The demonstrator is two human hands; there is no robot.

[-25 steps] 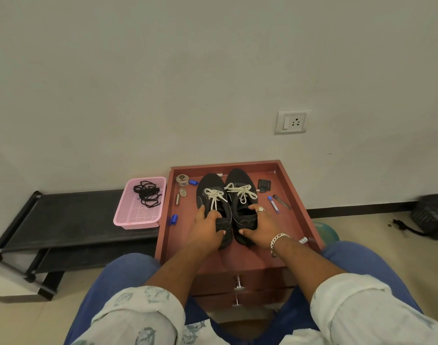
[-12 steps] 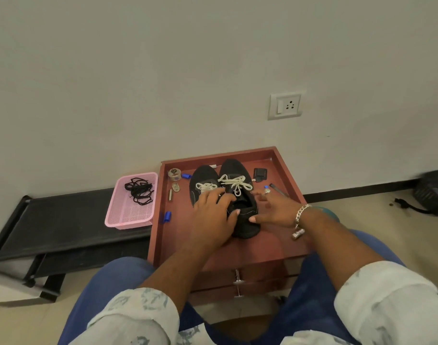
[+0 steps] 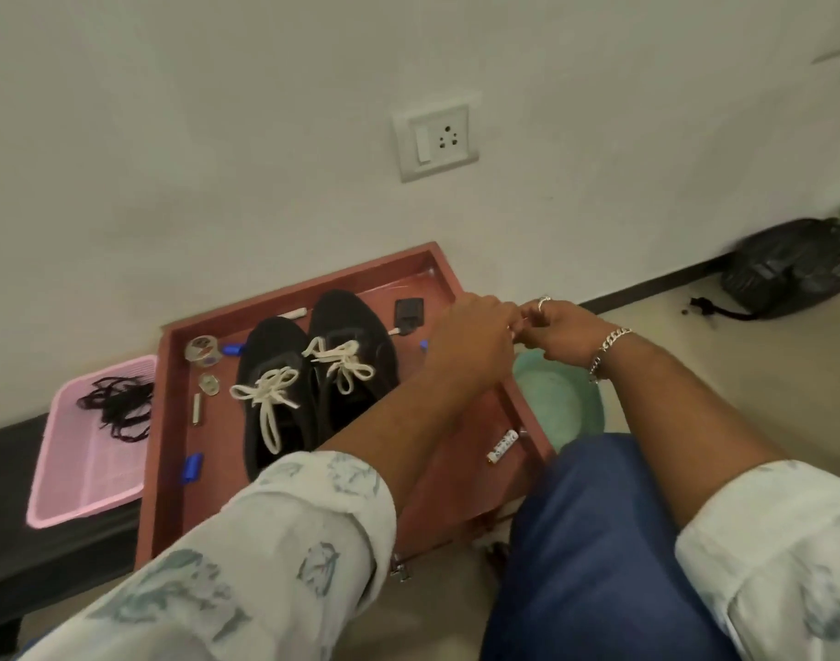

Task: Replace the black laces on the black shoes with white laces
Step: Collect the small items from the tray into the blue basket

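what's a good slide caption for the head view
Black shoes tied with white laces on the red tray; black laces in pink basket; both hands meet off the tray's right edge.

Both black shoes (image 3: 313,374) sit white-laced while left hand (image 3: 470,331) meets right hand (image 3: 558,333) beside them.

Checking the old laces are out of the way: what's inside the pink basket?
The pink basket holds a tangle of black laces at its far end; the rest of its mesh floor shows bare. Anything beneath the tangle is covered. Nothing else shows inside.
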